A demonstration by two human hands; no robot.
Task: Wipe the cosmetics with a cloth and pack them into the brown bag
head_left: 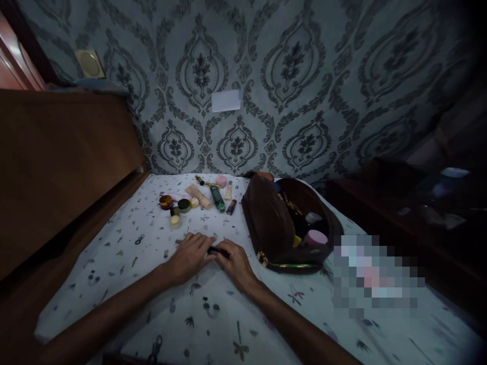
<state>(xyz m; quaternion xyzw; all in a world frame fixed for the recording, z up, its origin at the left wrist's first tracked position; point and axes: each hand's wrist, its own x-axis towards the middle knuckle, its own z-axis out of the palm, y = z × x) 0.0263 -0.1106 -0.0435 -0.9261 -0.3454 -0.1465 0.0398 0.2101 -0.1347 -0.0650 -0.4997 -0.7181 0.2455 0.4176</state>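
Note:
My left hand (192, 257) and my right hand (236, 261) meet over the patterned white sheet (213, 309). A small dark, slender item (218, 250) spans between them, with the fingers of both hands closed on it. Just right of my right hand stands an open brown bag (266, 218), its zip undone; a pink round item (315, 238) and a yellow one show inside. Beyond my hands lie several cosmetics: a green bottle (217, 198), a beige tube (198, 196), a red jar with a gold band (166, 202), a dark-lidded jar (184, 205) and a small dark red tube (231, 207).
A wooden cabinet (64, 172) borders the left side. The patterned wall (236, 61) rises behind the sheet, with a white card (225, 101) on it. A blurred patch (376, 276) covers something right of the bag. Dark furniture (395, 223) stands at the far right.

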